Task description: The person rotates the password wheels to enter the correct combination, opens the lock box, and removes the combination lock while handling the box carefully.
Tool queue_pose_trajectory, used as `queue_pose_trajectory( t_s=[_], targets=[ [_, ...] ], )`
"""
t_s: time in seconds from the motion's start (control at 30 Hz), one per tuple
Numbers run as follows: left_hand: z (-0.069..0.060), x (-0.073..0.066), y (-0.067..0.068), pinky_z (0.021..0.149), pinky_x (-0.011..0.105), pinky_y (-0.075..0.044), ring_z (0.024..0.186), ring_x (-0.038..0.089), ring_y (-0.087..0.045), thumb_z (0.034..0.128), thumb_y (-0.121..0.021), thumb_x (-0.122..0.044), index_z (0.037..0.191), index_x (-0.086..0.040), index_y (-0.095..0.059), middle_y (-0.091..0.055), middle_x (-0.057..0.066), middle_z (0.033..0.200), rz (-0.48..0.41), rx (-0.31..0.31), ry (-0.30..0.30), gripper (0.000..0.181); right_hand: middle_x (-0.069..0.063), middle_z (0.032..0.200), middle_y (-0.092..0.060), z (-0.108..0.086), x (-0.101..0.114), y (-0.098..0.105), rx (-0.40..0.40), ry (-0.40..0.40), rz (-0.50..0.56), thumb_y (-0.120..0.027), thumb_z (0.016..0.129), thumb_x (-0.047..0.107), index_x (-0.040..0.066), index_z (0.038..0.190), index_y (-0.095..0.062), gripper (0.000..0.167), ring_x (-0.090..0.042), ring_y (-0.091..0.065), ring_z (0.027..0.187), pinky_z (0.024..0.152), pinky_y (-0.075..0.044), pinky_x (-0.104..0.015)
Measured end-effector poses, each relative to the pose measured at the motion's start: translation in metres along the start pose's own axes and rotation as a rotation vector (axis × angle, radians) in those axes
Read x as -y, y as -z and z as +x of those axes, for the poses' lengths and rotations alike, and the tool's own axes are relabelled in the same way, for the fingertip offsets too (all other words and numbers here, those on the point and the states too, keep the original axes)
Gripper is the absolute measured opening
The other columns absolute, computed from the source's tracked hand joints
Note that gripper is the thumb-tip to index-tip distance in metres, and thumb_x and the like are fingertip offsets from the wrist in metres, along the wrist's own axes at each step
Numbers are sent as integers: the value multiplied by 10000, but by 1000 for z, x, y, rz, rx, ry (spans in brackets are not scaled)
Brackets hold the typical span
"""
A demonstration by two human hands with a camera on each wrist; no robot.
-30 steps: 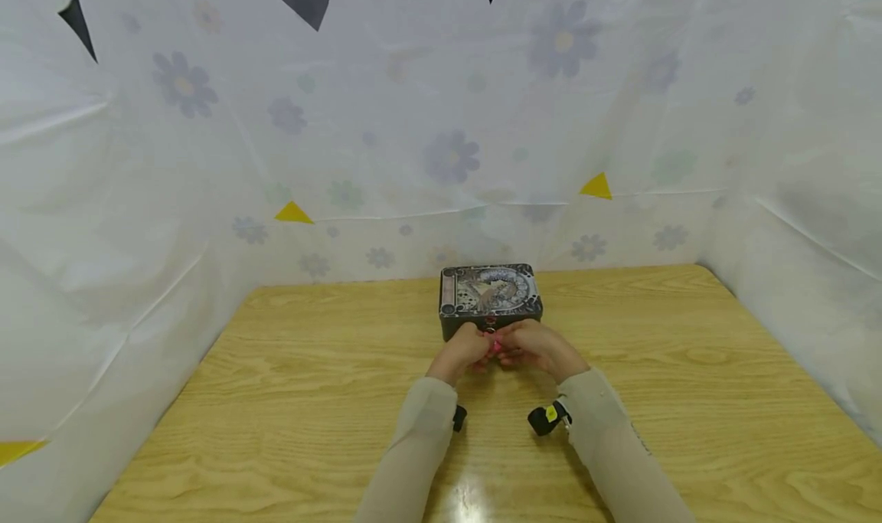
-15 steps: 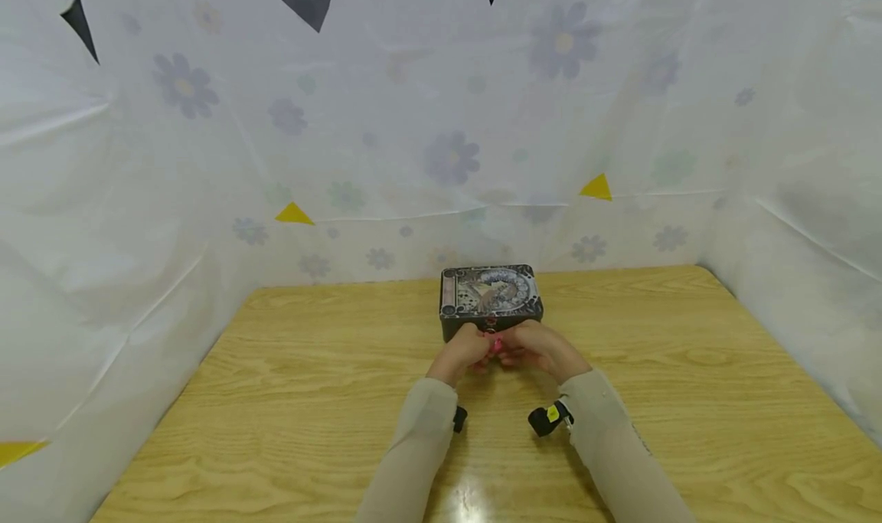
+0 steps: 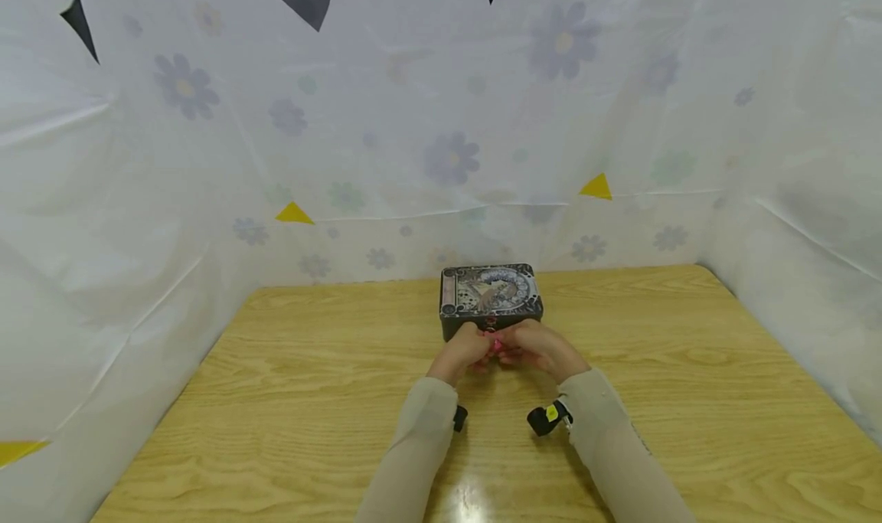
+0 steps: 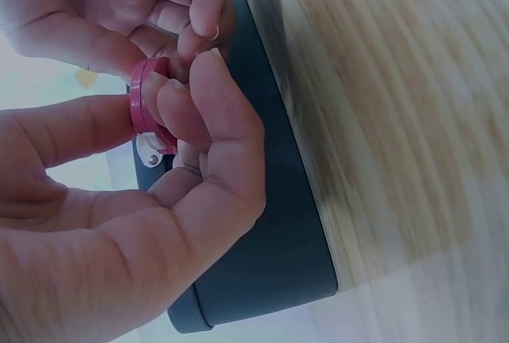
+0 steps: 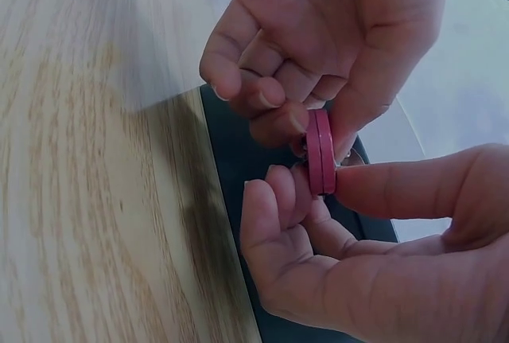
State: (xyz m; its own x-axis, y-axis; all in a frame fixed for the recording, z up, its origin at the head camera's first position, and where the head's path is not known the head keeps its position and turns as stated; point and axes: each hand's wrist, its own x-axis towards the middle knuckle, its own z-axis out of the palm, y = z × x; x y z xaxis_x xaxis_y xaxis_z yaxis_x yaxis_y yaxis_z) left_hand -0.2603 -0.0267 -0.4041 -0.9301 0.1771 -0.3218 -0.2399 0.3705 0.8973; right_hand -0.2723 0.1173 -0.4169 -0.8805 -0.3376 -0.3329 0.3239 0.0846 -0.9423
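A dark rectangular box (image 3: 491, 292) with an ornate picture on its lid stands closed at the back of the table. At its front face, a small pink-red padlock-like piece (image 4: 141, 100) is pinched by both hands. In the left wrist view, the left hand (image 4: 159, 208) holds it between thumb and curled fingers, beside a small metal part (image 4: 150, 154). The right hand (image 5: 398, 255) grips the same red piece (image 5: 320, 152) between thumb and fingertips in the right wrist view. How the piece joins the box is hidden by the fingers.
The wooden table (image 3: 310, 400) meets a flower-patterned white sheet (image 3: 386, 148) behind the box, and white sheets hang at both sides. Black wrist cameras (image 3: 544, 420) sit under both sleeves, just above the tabletop.
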Motion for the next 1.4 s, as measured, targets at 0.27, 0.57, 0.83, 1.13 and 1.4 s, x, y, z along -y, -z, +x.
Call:
queue_pose_trajectory(
  t_s=[0.27,0.57,0.83,1.13,1.4],
  targets=[
    [1,1,-1,626,329,-508,606,166,-452,949,-472,-28,923,-5,-513,-504,56,717,-23,4,24,54,-38,811,-616,-1,2,-1,-7,-3,14,-437,938,-45,-205,1226,-488,334,-124,-594,715,713,-524,-270],
    [1,1,-1,637,343,-519,618,173,-461,965,-480,-53,921,1,-521,-510,68,732,-16,2,6,81,-25,755,-628,1,2,0,-30,-34,31,-466,949,4,-124,1110,-582,236,-130,-603,692,694,-532,-281],
    [1,1,0,624,340,-516,602,160,-452,951,-480,-43,823,-15,-521,-494,55,688,-24,8,-10,137,-26,799,-606,-1,2,2,18,-23,-2,-418,987,25,-152,1214,-506,302,-130,-601,741,743,-532,-294],
    [2,3,1,595,305,-488,580,149,-440,944,-469,-34,803,-24,-534,-493,45,675,-22,17,-5,155,-49,837,-602,-2,2,-2,-26,-28,19,-445,958,-33,-174,1219,-496,301,-141,-592,761,753,-526,-285],
    [2,3,1,576,288,-462,583,153,-439,933,-470,-28,767,-33,-529,-487,43,673,-25,18,-9,176,-37,764,-626,-1,2,-3,-31,-1,52,-478,907,-73,-187,1100,-567,241,-135,-606,713,697,-527,-259]
  ],
)
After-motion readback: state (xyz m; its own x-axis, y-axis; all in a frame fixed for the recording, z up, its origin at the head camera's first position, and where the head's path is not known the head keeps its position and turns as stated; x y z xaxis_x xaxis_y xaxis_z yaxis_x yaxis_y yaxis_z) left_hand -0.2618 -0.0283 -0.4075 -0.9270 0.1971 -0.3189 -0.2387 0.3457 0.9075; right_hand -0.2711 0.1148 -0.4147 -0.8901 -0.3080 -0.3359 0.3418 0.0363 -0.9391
